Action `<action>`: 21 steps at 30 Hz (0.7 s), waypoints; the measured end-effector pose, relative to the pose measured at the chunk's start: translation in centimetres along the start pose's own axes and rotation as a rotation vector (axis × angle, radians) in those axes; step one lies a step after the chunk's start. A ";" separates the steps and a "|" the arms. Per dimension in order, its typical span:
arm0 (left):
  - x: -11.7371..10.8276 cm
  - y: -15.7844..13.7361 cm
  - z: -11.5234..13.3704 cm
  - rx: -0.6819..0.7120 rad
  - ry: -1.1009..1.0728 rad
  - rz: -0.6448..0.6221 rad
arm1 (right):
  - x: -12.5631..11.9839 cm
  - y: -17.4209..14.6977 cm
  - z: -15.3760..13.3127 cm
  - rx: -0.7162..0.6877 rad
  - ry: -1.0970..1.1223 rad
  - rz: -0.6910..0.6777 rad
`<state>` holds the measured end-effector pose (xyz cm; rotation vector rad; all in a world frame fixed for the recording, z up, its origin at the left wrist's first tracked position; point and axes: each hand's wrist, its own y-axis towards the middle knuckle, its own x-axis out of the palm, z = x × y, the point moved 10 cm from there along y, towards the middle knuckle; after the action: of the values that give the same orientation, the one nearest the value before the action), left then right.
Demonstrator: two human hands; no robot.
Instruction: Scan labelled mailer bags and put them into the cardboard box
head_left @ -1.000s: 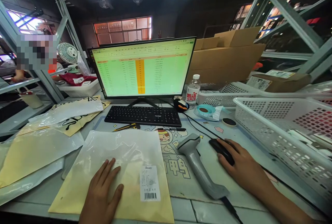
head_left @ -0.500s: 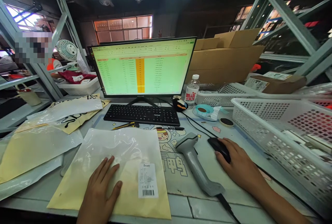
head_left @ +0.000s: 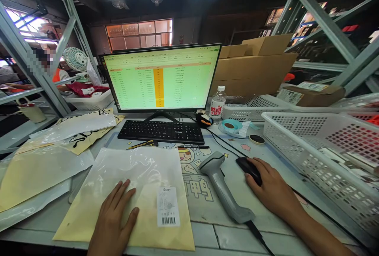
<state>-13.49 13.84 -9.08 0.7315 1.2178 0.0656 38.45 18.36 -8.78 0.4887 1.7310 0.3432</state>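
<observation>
My left hand (head_left: 116,214) lies flat, fingers spread, on a plastic mailing bag (head_left: 142,173) that carries a white barcode label (head_left: 167,206). Under my right hand (head_left: 269,187) is a black computer mouse (head_left: 248,169), with my fingers wrapped over it. Between the hands a grey barcode scanner (head_left: 226,191) rests on the printed desk mat, its cable running to the front edge. Behind the bag stand a black keyboard (head_left: 161,130) and a monitor (head_left: 183,78) showing a spreadsheet with one orange column.
More mailing bags (head_left: 44,169) are piled at left. A box cutter (head_left: 144,144) and a marker pen (head_left: 194,146) lie before the keyboard. A water bottle (head_left: 217,106), a tape roll (head_left: 231,126) and a white basket (head_left: 296,141) stand at right. A person's orange garment (head_left: 56,75) shows behind the shelf.
Both hands keep their places on the bag and the mouse. The view has shifted very slightly. In the background at left, the other person has moved a little.
</observation>
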 end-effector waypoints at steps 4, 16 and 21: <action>0.0 0.1 0.0 0.003 0.008 0.001 | 0.0 0.0 0.0 0.016 -0.024 -0.007; -0.2 0.2 0.4 0.051 0.096 0.096 | 0.3 -0.1 0.7 0.056 -0.023 -0.033; -0.1 0.2 0.6 0.118 0.168 0.108 | 0.4 0.0 1.1 0.038 -0.002 0.004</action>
<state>-12.92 13.64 -8.77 0.9089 1.3500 0.1474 39.46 18.54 -9.39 0.5200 1.7374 0.3135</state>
